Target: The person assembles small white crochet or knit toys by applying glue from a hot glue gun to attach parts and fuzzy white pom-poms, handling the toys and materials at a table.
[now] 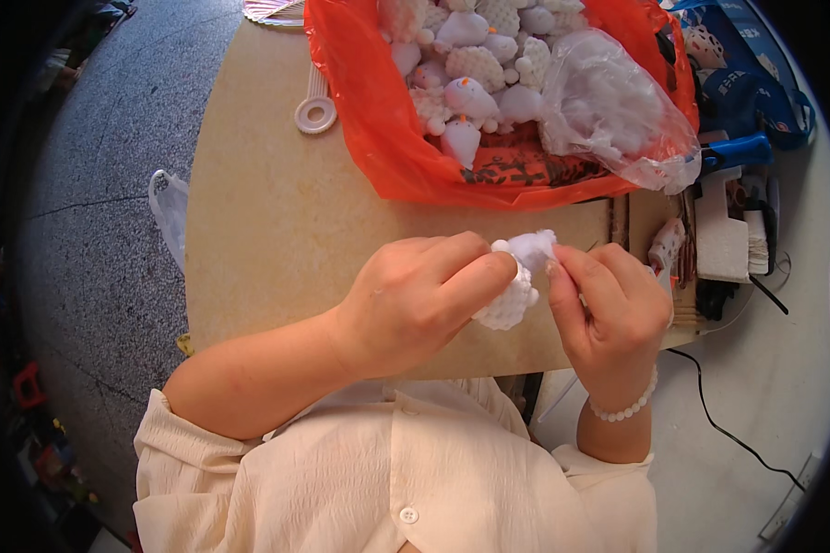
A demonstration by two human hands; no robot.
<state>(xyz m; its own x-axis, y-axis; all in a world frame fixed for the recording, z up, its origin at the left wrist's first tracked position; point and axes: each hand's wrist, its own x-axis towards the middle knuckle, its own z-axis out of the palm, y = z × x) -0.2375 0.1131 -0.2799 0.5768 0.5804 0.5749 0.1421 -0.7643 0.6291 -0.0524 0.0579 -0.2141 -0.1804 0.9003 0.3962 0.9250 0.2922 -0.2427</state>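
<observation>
Above the table's near edge, my left hand (420,288) is closed around a small white plush toy (505,309) with a bumpy, textured body. A smoother white part (530,247) sticks out at its top, and my right hand (615,293) pinches the end of that part between thumb and fingers. I cannot tell whether this part is fabric or loose stuffing. My left fingers hide some of the toy. Beyond my hands, an orange-red plastic bag (364,152) lies open, holding several white plush toys (470,97), some with small orange noses.
A clear plastic bag of white stuffing (609,106) rests on the orange bag's right side. A white ring-ended handle (315,114) lies to its left. At right are a blue-handled tool (738,152), a white box (721,241) and a black cable (701,396).
</observation>
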